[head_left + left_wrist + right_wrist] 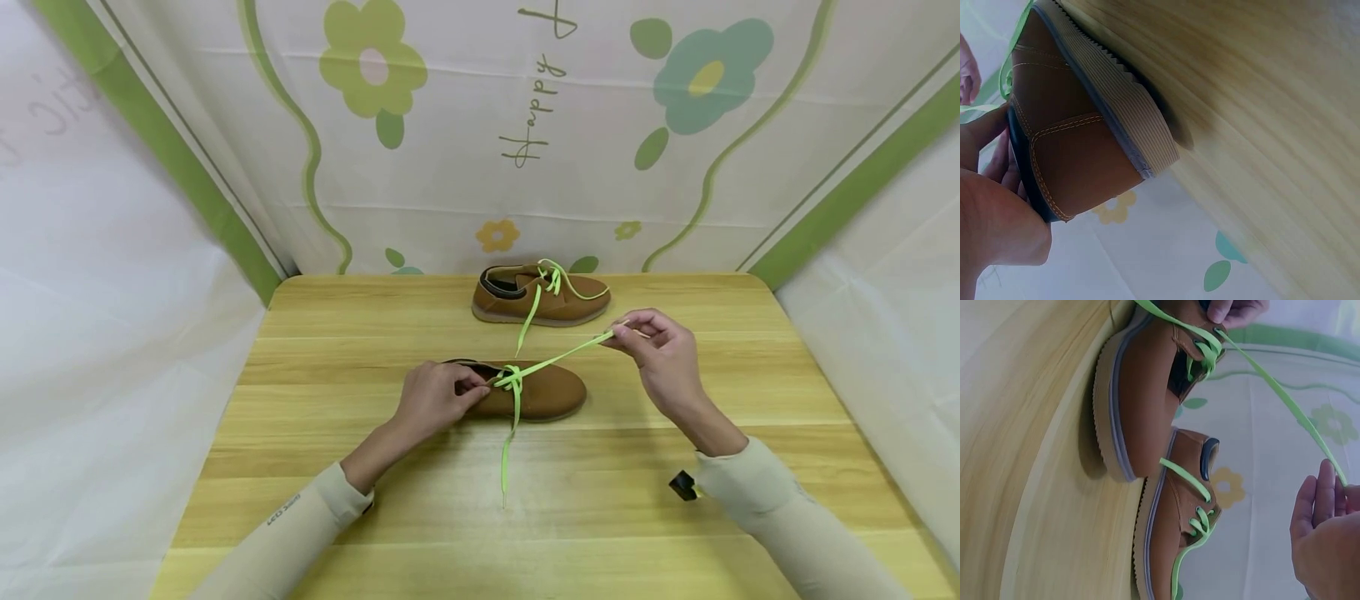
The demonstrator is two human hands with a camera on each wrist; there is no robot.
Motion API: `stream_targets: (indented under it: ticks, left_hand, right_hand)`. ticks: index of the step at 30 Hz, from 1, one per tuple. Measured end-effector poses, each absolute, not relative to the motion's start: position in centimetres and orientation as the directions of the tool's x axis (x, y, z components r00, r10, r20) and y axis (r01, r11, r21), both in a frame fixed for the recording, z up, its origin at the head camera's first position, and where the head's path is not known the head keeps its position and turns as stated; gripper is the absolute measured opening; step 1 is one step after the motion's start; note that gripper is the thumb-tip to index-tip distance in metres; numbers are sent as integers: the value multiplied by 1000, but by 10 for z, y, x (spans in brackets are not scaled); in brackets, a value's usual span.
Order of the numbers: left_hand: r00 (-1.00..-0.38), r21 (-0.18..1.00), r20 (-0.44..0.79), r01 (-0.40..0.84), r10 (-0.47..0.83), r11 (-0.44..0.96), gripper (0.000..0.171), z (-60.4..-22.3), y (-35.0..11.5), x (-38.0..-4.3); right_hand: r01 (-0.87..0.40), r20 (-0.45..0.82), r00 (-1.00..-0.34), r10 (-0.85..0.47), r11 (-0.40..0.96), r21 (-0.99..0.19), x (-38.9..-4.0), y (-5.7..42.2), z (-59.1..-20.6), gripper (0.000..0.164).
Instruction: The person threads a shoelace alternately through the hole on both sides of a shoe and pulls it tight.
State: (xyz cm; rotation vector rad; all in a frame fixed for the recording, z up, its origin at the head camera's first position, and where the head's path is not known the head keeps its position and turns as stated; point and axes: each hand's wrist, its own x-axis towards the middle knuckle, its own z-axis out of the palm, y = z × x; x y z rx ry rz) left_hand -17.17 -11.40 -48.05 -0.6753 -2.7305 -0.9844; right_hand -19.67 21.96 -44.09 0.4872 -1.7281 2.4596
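Note:
A brown shoe (558,396) with a ribbed pale sole (1141,112) sits on the table, toe to the right. My left hand (437,397) pinches the edge of its opening beside the top eyelets, thumb on the near side. A bright green shoelace (558,359) runs taut from those eyelets up and right to my right hand (663,358), which pinches its end between thumb and fingers. In the right wrist view the lace crosses over the tongue area (1200,359) in a loose loop. Its other end hangs down the shoe's near side onto the table.
A matching brown shoe (577,310) stands behind at the table's far edge, its green lace ends loose. The wooden table (315,517) meets a white curtain (450,175) printed with flowers. White cloth walls stand at both sides. A small black object (683,485) shows by the right cuff.

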Motion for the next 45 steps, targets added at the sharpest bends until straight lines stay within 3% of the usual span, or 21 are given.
stream_targets:
  ticks: [14, 21, 33, 45]
  left_hand:
    - [-884, 561, 299, 468, 360, 683, 5, -479, -113, -171]
    - [-884, 557, 298, 467, 360, 686, 5, -480, -113, -172]
    - [-884, 552, 299, 468, 360, 690, 6, -482, -113, -172]
    - [-882, 545, 301, 470, 362, 694, 6, -482, -113, -174]
  right_hand:
    - [-234, 300, -945, -131, -370, -899, -194, 227, -439, 13]
    - [-244, 278, -943, -184, -188, -952, -187, 224, -439, 4]
    - [-226, 184, -910, -371, 73, -971, -174, 199, -444, 8]
    - [-141, 86, -861, -501, 73, -987, -155, 155, -454, 10]
